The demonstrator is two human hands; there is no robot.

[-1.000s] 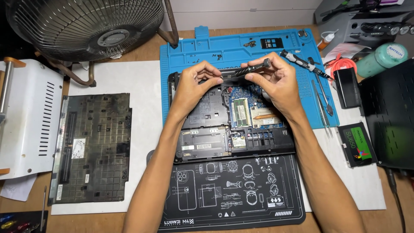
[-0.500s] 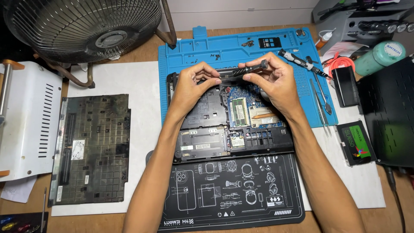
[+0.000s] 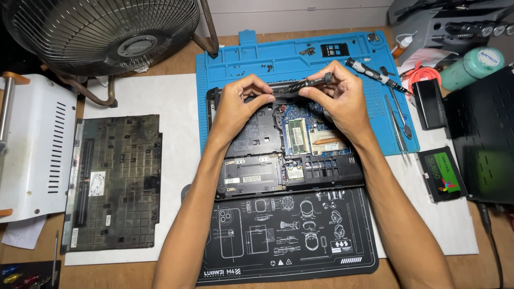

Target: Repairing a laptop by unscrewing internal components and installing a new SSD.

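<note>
I see a slim black screwdriver with a knurled grey grip (image 3: 305,84) held nearly level over the far edge of the opened black laptop base (image 3: 284,144), its tip pointing toward my left. My right hand (image 3: 340,99) has its fingers closed around the handle end, thumb underneath, wrist bent down toward the machine. My left hand (image 3: 241,104) pinches inward at the tip end, thumb and forefinger drawn together; I cannot tell whether they grip the bit itself or something small at it, since the fingertips cover that spot. Both forearms run up from the bottom edge of the view and cross over the laptop's front corners.

The laptop lies half on a blue silicone repair mat (image 3: 278,59) and half on a black work mat printed with white device outlines (image 3: 284,241). The hands hide the hinge strip and part of the blue circuit board (image 3: 316,128). Left of it, on a white sheet, rests the dusty dark bottom cover panel (image 3: 115,182), well apart from the hands. A second screwdriver with a black and silver handle (image 3: 375,75) lies just beside my right hand on the blue mat. Further right a flat black drive with a green label (image 3: 441,174) sits on the counter (image 3: 176,59). A round wire-guard fan (image 3: 101,32) is cut off at the top left.
</note>
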